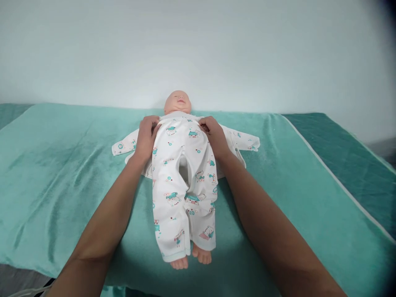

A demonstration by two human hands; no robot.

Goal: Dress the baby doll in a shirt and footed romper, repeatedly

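Note:
A baby doll (177,102) lies on its back on a teal blanket (62,173), head toward the wall, bare feet near me. White printed trousers (182,181) cover its legs and reach up to its chest. Beneath it lies an open white printed top (244,142) with sleeves spread out to both sides. My left hand (147,134) grips the trousers' waistband at the doll's right shoulder, fingers curled over the edge. My right hand (213,134) grips the waistband on the other side in the same way.
The blanket covers a bed or table that stands against a pale wall (198,49). A darker green strip with a white border (340,156) runs along the right side. A white cable (27,292) shows at the bottom left.

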